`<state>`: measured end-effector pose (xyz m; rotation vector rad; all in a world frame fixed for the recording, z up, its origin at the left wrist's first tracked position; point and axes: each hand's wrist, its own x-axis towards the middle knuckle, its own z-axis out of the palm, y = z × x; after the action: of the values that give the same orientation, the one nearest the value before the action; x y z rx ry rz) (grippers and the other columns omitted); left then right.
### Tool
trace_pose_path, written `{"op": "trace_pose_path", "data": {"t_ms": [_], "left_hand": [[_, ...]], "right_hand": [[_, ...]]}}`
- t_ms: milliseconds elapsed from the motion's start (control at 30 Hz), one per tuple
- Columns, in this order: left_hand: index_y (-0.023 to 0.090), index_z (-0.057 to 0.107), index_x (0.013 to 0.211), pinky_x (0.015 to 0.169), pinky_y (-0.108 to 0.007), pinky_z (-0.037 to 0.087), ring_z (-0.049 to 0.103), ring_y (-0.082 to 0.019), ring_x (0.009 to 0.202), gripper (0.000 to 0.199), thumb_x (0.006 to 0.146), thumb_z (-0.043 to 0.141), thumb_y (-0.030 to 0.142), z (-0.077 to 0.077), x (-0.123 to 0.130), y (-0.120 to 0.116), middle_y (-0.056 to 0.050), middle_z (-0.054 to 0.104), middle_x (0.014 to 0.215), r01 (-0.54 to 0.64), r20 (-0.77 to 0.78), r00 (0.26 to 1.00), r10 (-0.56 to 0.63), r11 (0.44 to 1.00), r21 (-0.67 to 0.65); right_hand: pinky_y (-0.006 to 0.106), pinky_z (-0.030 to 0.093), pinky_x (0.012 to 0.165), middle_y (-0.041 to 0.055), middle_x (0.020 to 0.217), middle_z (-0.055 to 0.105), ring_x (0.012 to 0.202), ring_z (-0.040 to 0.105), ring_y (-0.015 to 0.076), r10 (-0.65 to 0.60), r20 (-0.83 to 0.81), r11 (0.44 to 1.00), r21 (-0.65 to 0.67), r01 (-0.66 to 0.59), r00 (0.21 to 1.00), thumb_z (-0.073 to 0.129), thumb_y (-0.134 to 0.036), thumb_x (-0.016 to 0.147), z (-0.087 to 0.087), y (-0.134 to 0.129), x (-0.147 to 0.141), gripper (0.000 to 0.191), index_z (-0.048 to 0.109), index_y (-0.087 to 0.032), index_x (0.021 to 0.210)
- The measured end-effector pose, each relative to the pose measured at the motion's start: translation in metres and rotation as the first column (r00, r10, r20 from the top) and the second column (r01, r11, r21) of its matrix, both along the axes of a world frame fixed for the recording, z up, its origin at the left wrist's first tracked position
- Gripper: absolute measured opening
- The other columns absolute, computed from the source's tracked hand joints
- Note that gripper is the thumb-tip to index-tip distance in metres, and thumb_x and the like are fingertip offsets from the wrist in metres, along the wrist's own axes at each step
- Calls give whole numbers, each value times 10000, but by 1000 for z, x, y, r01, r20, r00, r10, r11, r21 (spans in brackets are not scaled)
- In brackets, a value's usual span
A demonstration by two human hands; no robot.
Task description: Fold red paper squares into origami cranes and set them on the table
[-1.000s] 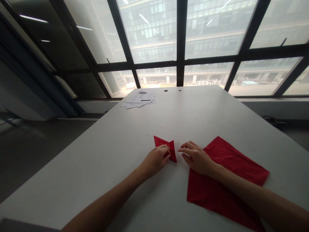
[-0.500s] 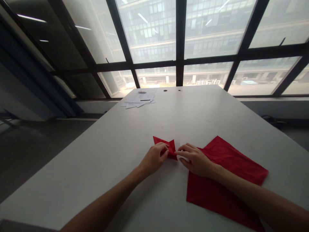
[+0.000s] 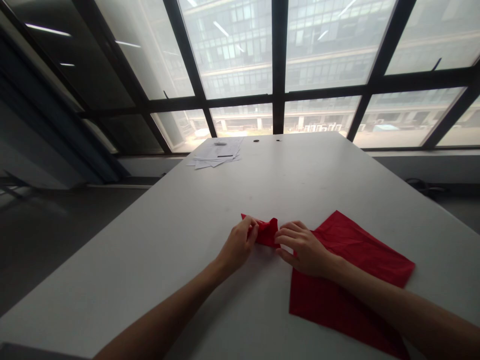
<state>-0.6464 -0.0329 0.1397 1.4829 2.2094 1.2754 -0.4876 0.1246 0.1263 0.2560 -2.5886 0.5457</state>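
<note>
A small folded red piece (image 3: 267, 234) lies on the white table between my hands. My left hand (image 3: 240, 242) pinches its left part between thumb and fingers. At the piece's right edge, my right hand (image 3: 302, 248) touches it with curved fingertips, the thumb held apart below them. The piece's upper right corner sticks up and looks curled. A larger red sheet (image 3: 360, 250), with crease lines, lies flat at the right under my right hand and forearm, which hide part of it.
Loose white papers (image 3: 219, 150) with a dark, pen-like item lie at the far left of the white table (image 3: 292, 185). Large windows with dark frames stand behind the table. A blue curtain (image 3: 63, 110) hangs at the left.
The small red piece has shifted slightly right, and its pointed upper right corner now looks curled over. The fingers of my right hand have bent a little more beside it.
</note>
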Motion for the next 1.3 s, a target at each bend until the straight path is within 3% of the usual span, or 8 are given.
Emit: {"op": "trace_pose_path", "data": {"t_ms": [133,233,467,700,900,1000,1100,1300], "left_hand": [[196,518,981,695,-280,489,639,-168,768,232,1028,361,360,-9,0,2,-51,681,926,-91,76,993,88,995,32],[199,503,1053,813,-325,512,657,-188,920,230,1037,337,356,-11,2,1,-89,666,1100,-97,33,995,96,994,52],[228,429,1410,1064,-420,439,525,-276,1277,576,898,647,376,7,10,-5,-113,537,1413,129,-241,958,-156,984,-122],[251,610,1267,1017,-358,455,618,-236,1150,330,966,479,225,7,6,-1,-71,663,1265,93,-265,955,-136,982,-167],[172,697,865,698,-281,468,612,-171,668,241,918,462,187,4,-2,2,-40,708,775,-68,-152,987,47,988,-138],[163,700,917,693,-260,456,611,-159,709,248,858,464,119,4,-4,2,-29,719,829,-66,-78,995,59,993,-93],[156,712,887,695,-265,483,626,-164,700,240,837,480,123,3,-4,3,-28,719,791,-77,-63,996,70,991,-109],[202,718,1108,816,-311,547,702,-224,901,304,826,605,225,1,1,4,-75,751,1020,-59,-22,998,57,993,-102]], "right_hand": [[453,389,979,85,1121,671,1062,561,251,-36,87,994,103,27,996,593,-330,943,0,-2,0,238,650,-239,1156],[478,373,996,90,1151,647,1088,543,266,-55,118,985,171,34,992,611,-345,935,-1,-4,-1,223,674,-249,1127],[466,392,968,86,1172,657,1112,530,273,-48,134,986,166,25,990,597,-320,942,-3,-6,-3,168,681,-238,1063],[511,357,1022,109,1223,663,1164,524,296,-30,134,986,168,7,991,593,-333,941,-2,-5,-2,254,611,-218,1167],[499,332,1043,88,1117,702,1081,579,264,-51,80,987,154,38,995,600,-282,946,-4,-2,-5,164,635,-220,1094],[511,305,1072,86,1118,705,1088,584,259,-66,63,988,145,56,996,618,-271,941,-8,0,-6,189,629,-217,1122],[532,281,1092,64,1062,715,1085,589,258,-49,60,987,158,39,997,616,-275,942,-11,0,-7,81,663,-225,985],[534,282,1104,67,1119,700,1154,559,257,35,79,991,130,-45,996,613,-322,936,-4,-5,-4,131,673,-230,1008]]}}
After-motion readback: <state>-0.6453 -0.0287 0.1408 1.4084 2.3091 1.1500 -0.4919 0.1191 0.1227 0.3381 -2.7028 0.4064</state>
